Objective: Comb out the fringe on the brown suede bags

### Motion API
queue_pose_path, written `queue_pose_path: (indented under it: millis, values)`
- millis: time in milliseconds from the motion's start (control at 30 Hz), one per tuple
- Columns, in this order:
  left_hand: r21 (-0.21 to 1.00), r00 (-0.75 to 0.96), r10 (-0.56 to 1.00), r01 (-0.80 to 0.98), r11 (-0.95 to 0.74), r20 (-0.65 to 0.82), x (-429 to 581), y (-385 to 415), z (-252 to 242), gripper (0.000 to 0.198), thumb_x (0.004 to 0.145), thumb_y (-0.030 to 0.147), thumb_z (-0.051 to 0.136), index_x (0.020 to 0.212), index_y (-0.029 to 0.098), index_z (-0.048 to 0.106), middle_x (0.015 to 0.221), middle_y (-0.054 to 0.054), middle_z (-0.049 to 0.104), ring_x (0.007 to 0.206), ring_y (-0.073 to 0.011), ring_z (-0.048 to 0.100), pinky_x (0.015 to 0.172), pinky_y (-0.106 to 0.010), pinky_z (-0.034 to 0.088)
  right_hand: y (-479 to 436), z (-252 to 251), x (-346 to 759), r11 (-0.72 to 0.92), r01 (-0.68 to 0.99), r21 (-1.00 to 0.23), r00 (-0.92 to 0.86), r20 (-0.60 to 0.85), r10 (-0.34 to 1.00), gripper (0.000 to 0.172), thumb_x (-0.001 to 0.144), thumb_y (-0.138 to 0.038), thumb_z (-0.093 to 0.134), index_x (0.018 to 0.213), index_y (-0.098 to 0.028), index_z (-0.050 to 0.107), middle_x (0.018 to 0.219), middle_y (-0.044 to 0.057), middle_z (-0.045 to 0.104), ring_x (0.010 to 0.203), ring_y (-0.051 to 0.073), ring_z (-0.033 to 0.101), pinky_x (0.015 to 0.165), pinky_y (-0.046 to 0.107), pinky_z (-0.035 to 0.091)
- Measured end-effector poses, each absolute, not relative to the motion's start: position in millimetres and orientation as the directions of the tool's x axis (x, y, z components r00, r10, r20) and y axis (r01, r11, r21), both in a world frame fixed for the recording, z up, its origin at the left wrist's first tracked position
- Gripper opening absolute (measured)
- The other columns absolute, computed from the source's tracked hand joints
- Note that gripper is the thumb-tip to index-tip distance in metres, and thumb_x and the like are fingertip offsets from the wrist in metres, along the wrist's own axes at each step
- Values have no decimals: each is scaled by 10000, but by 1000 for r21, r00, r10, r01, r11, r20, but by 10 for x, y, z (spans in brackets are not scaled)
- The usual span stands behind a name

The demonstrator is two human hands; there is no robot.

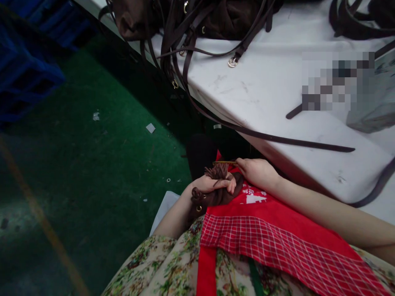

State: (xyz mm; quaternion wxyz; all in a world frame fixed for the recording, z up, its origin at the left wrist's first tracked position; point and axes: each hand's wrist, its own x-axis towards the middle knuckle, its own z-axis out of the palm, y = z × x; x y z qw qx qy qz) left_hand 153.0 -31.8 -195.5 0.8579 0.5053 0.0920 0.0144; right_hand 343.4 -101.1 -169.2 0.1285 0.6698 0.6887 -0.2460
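My left hand [212,185] is closed round a dark brown suede piece [217,196] with a fringed tassel end [216,170] and small gold rings, held on my lap. My right hand [257,172] pinches a thin yellowish stick [225,163] whose tip points left into the tassel. Both hands rest on a red apron [277,222] with a checked panel, worn over a floral garment [163,267].
A white table [271,82] runs along the right, with a pile of brown bags and straps [210,20] at its far end and one long strap [293,142] hanging along its edge. A green floor [92,164] with paper scraps lies to the left, blue crates [24,61] beyond.
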Motion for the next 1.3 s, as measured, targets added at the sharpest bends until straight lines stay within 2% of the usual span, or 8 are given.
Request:
queue_pose_path:
  millis: [100, 233, 367, 467, 600, 733, 900, 1300]
  values:
    - [881, 982, 98, 101, 462, -164, 1556, -318, -1970, 483, 859, 582, 497, 691, 134, 563, 760, -73, 576, 781, -178, 555, 852, -330, 434, -969, -1750, 3430, -61, 991, -118, -13, -545, 839, 302, 987, -309, 301, 1013, -188, 577, 845, 78, 696, 689, 186, 656, 514, 256, 340]
    - [910, 972, 101, 160, 382, -213, 1620, -343, -1883, 443, 898, 523, 460, 699, 143, 569, 743, -43, 570, 746, -149, 545, 817, -291, 443, -941, -1907, 3513, -162, 975, -150, 51, -561, 827, 363, 989, -366, 292, 1054, -173, 592, 885, 117, 700, 753, 218, 664, 582, 278, 405]
    - [948, 974, 32, 209, 242, -223, 1664, -386, -1787, 348, 893, 445, 500, 720, 161, 603, 741, -21, 586, 741, -138, 536, 828, -274, 446, -904, -2080, 3725, -325, 926, -189, 149, -610, 779, 351, 978, -290, 341, 923, -120, 644, 900, 155, 705, 799, 215, 667, 662, 278, 429]
    - [912, 963, 122, 181, 367, -240, 1615, -391, -1893, 390, 875, 486, 512, 690, 151, 584, 727, -32, 571, 742, -153, 535, 842, -305, 445, -890, -2001, 3823, -329, 909, -256, 130, -575, 808, 393, 1002, -318, 279, 931, -139, 621, 894, 115, 706, 793, 177, 655, 679, 247, 428]
    - [839, 929, 316, -10, 544, -194, 1472, -346, -2123, 444, 864, 531, 517, 675, 133, 578, 771, -78, 576, 863, -201, 557, 940, -367, 395, -983, -1617, 3770, -284, 840, -462, 139, -322, 937, 382, 999, -396, 265, 869, -185, 555, 740, 49, 653, 670, 170, 604, 629, 256, 410]
    - [804, 939, 293, -30, 594, -181, 1417, -308, -2172, 402, 801, 513, 620, 743, 116, 643, 831, -98, 620, 900, -220, 574, 950, -382, 401, -1144, -1331, 3604, -105, 828, -551, -42, -249, 968, 300, 986, -367, 315, 942, -189, 553, 748, 37, 649, 665, 171, 609, 626, 261, 413]
    - [772, 924, 277, 31, 635, -265, 1443, -314, -2113, 345, 735, 453, 710, 763, 110, 686, 850, -93, 658, 914, -226, 595, 964, -383, 411, -1232, -1343, 3430, 97, 868, -487, -258, -276, 926, 306, 992, -314, 297, 996, -181, 573, 872, 65, 694, 734, 172, 644, 657, 267, 415]
    - [762, 926, 271, 26, 648, -263, 1439, -335, -2034, 336, 768, 443, 687, 817, 112, 715, 859, -92, 674, 904, -218, 610, 944, -361, 420, -1177, -1425, 3349, 174, 946, -274, -273, -382, 883, 193, 946, -237, 416, 1034, -187, 580, 852, 51, 679, 751, 179, 640, 586, 276, 358]
